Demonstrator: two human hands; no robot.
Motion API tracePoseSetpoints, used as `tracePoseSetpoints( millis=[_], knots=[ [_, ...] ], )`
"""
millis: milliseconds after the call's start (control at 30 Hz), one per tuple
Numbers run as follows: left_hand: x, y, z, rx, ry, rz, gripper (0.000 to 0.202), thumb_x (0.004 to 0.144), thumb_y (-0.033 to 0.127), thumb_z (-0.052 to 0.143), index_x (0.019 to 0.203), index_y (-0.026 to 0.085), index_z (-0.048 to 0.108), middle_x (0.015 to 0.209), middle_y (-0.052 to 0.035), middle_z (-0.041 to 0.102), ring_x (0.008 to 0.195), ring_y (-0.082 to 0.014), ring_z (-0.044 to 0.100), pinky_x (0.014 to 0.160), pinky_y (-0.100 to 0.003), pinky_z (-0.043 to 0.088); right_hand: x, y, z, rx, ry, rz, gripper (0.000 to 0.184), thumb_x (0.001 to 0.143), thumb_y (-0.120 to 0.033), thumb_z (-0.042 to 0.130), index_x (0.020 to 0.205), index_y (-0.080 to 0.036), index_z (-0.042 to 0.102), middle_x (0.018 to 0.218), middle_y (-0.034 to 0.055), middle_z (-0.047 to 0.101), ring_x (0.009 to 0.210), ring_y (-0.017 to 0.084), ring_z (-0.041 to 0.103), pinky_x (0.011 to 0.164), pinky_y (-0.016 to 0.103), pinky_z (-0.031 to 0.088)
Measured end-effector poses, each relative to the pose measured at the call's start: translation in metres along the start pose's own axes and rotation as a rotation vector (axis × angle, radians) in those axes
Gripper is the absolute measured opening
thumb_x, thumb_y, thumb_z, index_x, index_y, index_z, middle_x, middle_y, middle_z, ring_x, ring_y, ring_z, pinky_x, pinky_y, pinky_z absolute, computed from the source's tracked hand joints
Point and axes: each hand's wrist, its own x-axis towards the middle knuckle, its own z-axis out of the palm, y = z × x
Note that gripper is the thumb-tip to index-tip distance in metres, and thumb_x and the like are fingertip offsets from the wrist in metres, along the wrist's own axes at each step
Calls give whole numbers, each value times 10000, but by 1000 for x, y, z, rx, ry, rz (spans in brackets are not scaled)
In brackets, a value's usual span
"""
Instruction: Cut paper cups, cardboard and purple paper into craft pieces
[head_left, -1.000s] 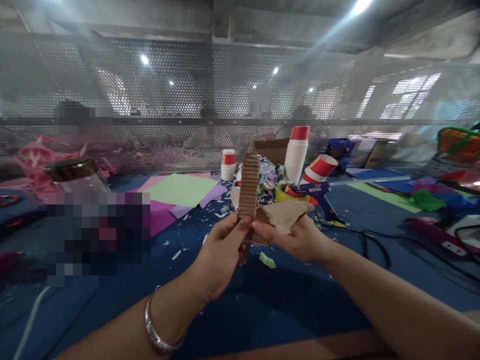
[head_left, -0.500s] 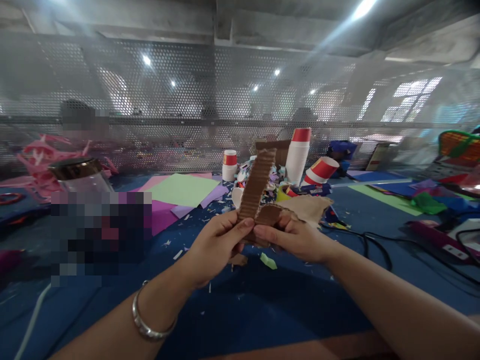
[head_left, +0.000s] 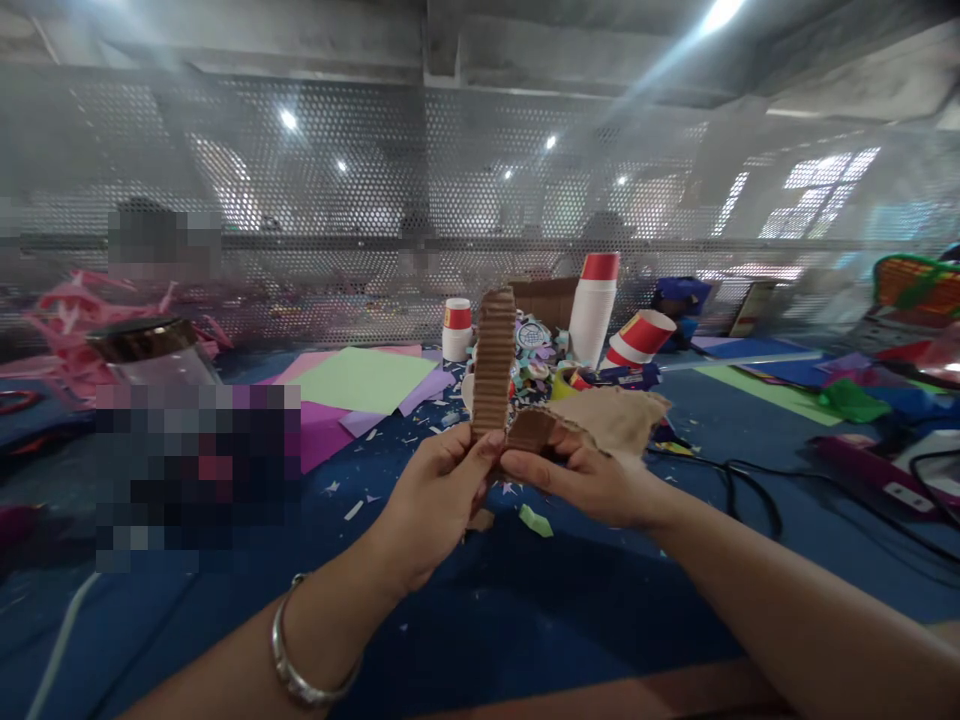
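Observation:
Both my hands hold a piece of brown corrugated cardboard above the blue table (head_left: 525, 620). My left hand (head_left: 442, 495) pinches the foot of an upright ribbed cardboard strip (head_left: 494, 360). My right hand (head_left: 592, 478) is closed on the torn, smooth-faced part of the cardboard (head_left: 611, 415), which spreads out to the right. The two parts meet between my thumbs. A silver bangle sits on my left wrist.
Red-and-white paper cups (head_left: 594, 305) and a tipped cup (head_left: 639, 338) stand behind, with sheets of coloured paper (head_left: 360, 380) to the left. Black cables (head_left: 742, 485) run at the right. Paper scraps litter the table. A perforated metal screen (head_left: 375, 200) closes the back.
The ribbed strip, tilted to the right half a second ago, now stands upright again. My right hand has shifted slightly, and the torn flap lies flatter to the right.

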Motion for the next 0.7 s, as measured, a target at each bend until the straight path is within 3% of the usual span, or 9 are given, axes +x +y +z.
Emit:
tracePoseSetpoints(
  millis=[133, 333, 433, 567, 700],
  knots=[
    [-1, 6, -3, 134, -14, -8, 304, 883, 448, 560, 762, 169, 541, 512, 86, 340, 448, -58, 235, 417, -189, 166, -1, -3, 1, 20, -15, 77, 316, 924, -446, 546, 823, -162, 641, 611, -23, 537, 506, 95, 461, 465, 218, 397],
    [-4, 17, -10, 263, -100, -38, 279, 909, 385, 523, 740, 164, 532, 529, 67, 384, 466, -63, 287, 421, -194, 171, 0, -8, -1, 34, -75, 154, 349, 924, -472, 546, 769, -169, 620, 567, -42, 494, 466, 77, 433, 420, 197, 350],
    [-5, 14, -6, 187, -78, 19, 299, 924, 388, 506, 718, 172, 485, 520, 81, 367, 442, -50, 256, 417, -193, 178, 1, -9, -1, 61, -41, 112, 361, 919, -487, 539, 789, -163, 631, 622, -19, 543, 518, 92, 480, 483, 214, 416],
    [-6, 7, 3, -55, -39, -46, 305, 899, 399, 559, 720, 180, 442, 516, 98, 352, 419, -32, 212, 417, -184, 166, 3, -14, -2, -75, -8, 70, 347, 926, -454, 525, 777, -165, 645, 707, 34, 616, 731, 172, 593, 668, 286, 491],
    [-3, 2, 2, -64, -9, -46, 331, 872, 430, 592, 708, 179, 452, 515, 92, 354, 423, -36, 204, 413, -191, 159, 4, -23, -3, -271, 11, 114, 266, 935, -363, 528, 772, -179, 631, 689, 18, 601, 693, 153, 571, 632, 257, 469]
  ],
)
